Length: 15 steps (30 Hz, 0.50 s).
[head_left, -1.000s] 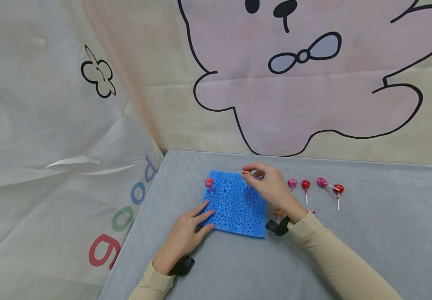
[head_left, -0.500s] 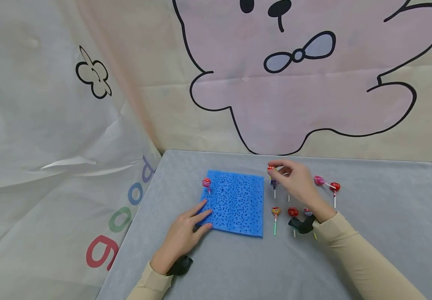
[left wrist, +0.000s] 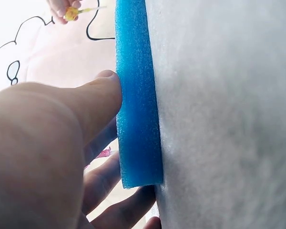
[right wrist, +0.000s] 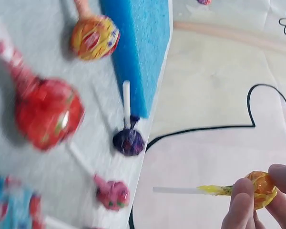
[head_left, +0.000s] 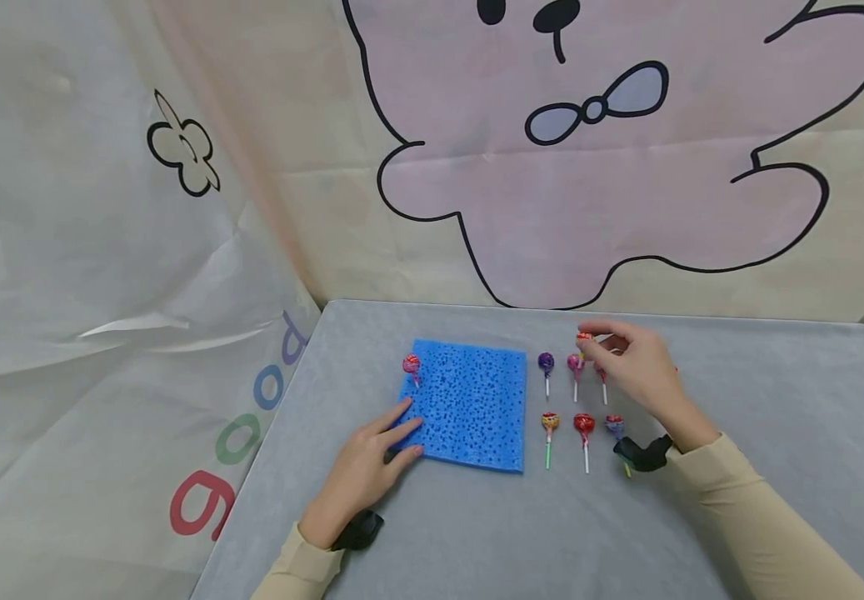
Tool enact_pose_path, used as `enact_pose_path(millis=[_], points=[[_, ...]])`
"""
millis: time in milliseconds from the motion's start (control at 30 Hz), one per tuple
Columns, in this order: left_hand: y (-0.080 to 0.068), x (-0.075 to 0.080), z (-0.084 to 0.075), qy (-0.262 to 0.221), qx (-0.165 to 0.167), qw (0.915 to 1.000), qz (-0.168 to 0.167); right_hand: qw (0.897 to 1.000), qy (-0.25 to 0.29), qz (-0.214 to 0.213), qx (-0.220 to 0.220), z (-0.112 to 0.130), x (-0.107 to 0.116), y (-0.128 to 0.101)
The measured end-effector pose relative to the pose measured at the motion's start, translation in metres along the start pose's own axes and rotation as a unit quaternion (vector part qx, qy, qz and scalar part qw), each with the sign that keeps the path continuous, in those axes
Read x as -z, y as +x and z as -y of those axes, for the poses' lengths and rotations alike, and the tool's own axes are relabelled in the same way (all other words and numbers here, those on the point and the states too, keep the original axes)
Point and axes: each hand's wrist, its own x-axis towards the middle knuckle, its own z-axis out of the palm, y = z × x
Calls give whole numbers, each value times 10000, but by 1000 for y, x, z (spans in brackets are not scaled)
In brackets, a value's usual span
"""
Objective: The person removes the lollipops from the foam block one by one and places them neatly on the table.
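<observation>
Behind the grey felt-like surface point(head_left: 476, 533) hangs a crinkled cloth backdrop printed with a pink cartoon animal, matte and creased. On it lies a square blue sponge pad point(head_left: 469, 404), porous and pitted with small holes, with one red lollipop point(head_left: 412, 365) standing near its far left corner. The left hand point(head_left: 372, 467) rests flat on the pad's near left edge, fingers straight. The right hand point(head_left: 637, 367) hovers above the loose lollipops right of the pad, its grip pinched shut on an orange lollipop point(right wrist: 261, 188) by the glossy wrapped head — the thin white stick juts free. Held so, the slick wrapper could slip and the sweet drop among the purple lollipop point(head_left: 546, 362), the pink lollipop point(head_left: 573, 363) and their neighbours, scattering that tidy row; the soft foam may also grip a stick poorly.
</observation>
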Motion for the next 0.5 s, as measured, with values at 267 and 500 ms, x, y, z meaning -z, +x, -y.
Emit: enact_pose_path(millis=[267, 500], points=[[-1, 0, 0, -28, 32, 10000, 53, 9997, -90, -192, -85, -22, 16, -7], [0, 0, 1, -80, -21, 10000, -4, 9993, -108, -282, -220, -33, 30, -15]])
